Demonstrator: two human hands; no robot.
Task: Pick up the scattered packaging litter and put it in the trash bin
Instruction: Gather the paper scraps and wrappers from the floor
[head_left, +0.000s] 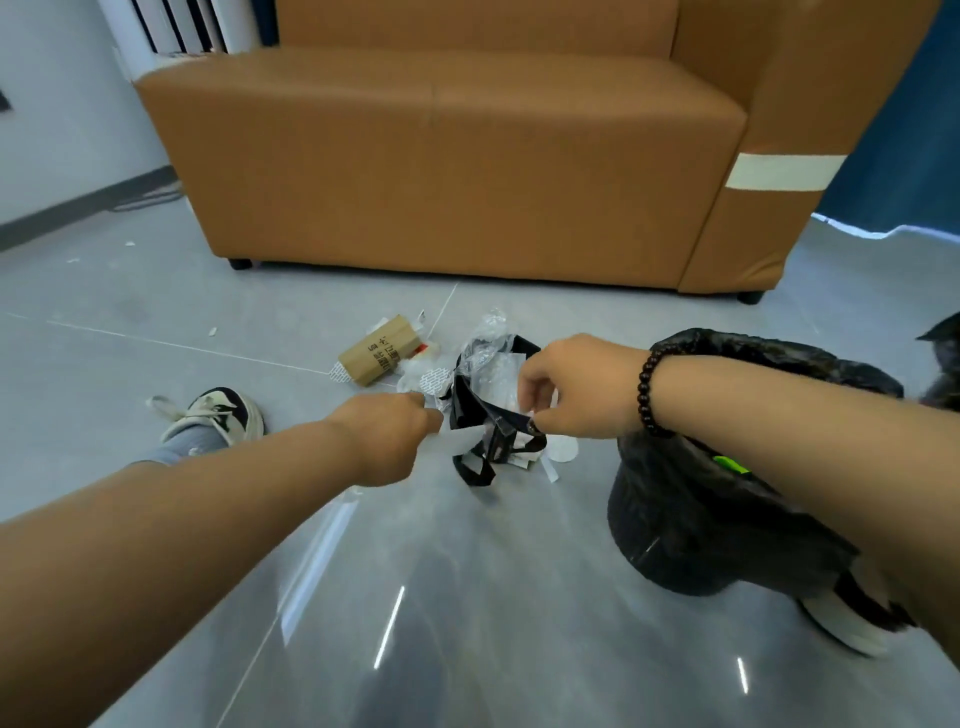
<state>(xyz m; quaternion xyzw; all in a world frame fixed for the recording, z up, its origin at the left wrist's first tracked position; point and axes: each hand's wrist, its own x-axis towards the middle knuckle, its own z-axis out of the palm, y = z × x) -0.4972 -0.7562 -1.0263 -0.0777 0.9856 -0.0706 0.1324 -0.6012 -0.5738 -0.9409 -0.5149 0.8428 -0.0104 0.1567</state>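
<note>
Both grips closed: left hand (397, 436) on white wrapper (457, 441); right hand (576, 387) on black bag (498, 421)

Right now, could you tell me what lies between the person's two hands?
In the head view, crumpled black plastic packaging with clear wrap spans the gap between left hand and right hand.

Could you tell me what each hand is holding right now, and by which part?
The right hand pinches the black plastic wrapper at its upper edge. The left hand grips a pale sheet by its near edge.
</note>
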